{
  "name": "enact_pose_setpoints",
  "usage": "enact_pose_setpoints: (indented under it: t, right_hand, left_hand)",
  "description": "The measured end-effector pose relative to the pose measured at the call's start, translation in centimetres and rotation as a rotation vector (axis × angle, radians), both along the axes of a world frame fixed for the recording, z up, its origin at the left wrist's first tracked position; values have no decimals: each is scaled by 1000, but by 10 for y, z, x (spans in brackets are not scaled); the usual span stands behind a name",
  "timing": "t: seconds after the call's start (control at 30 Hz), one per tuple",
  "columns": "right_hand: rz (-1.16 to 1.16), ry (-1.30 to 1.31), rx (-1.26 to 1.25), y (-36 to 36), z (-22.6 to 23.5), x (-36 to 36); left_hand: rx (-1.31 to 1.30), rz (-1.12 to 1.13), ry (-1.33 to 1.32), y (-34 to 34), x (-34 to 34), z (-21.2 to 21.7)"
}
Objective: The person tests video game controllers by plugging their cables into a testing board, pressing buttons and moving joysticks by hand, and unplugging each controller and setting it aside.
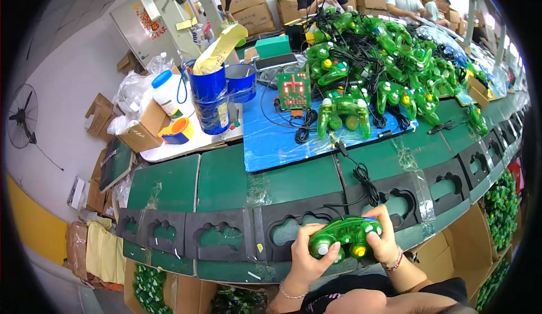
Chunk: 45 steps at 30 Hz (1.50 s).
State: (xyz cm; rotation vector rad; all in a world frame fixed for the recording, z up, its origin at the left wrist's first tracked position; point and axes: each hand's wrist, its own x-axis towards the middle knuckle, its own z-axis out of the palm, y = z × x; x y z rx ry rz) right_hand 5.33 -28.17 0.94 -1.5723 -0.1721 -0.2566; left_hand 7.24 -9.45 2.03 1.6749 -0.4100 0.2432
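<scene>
Controller (345, 234)—held by left hand (308, 259) and right hand (387, 245)—foam strip (179, 221), gamepad heap (392, 46) beyond.

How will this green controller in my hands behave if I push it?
The green controller will probably feel stiff, looking like moulded plastic. It's unlikely to roll, given its wide, uneven shape. Its looped black cable will likely flop and drag.

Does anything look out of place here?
Slightly: left of the held green controller, a yellow scrap lies on the black foam and a white sliver on the green edge, like stray litter.
</scene>
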Motion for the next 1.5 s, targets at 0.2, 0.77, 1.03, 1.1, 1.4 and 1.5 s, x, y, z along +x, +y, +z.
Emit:
enact_pose_setpoints:
  t: [0.2,0.77,1.03,1.1,1.4,1.5]
  right_hand:
    - [39,7,-22,-9,1,2]
    - [146,-5,49,-16,-11,-4]
    - [115,-3,136,-18,-14,-9]
    - [112,5,155,-22,-10,-8]
    - [207,58,63,-40,-1,-8]
    - [205,68,173,-37,1,-10]
  left_hand:
    - [26,1,1,-2,-1,-2]
    - [-7,10,132,-6,-3,2]
    - [-24,-37,129,-7,-2,0]
    - [-34,-66,71,-8,-4,-2]
    - [-71,-199,38,-15,-8,-9]
    - [-54,-165,-13,-17,-8,-8]
